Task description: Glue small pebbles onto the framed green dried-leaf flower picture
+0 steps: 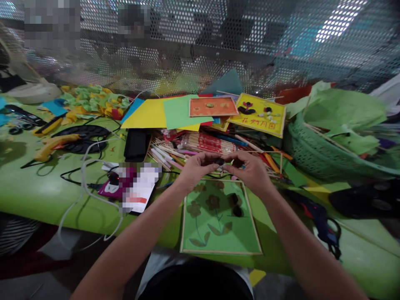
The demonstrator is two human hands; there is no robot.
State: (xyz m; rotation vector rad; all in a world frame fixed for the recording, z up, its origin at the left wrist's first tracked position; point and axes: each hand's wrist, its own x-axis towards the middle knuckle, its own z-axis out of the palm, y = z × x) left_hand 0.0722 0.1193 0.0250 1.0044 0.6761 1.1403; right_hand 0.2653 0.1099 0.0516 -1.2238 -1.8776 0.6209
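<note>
My left hand (199, 167) and my right hand (248, 168) meet above the far edge of a green picture board (225, 239). Pinched between the fingertips of both is a small dark piece (220, 161), too small to identify. The board has a pale stick border, drawn stems and leaves, and brownish flower shapes (213, 202). Two dark pieces (236, 211) lie at its right side. Behind my hands is a pile of pens (161, 157) and bundled wooden sticks (204, 143).
To the left are a yellow glue gun (56, 146), a phone (142, 189) and white cable loops (81, 183). Coloured paper (143, 114) and a yellow framed picture (259, 114) lie behind. A green basket (331, 152) and a dark blue tool (325, 225) are at right.
</note>
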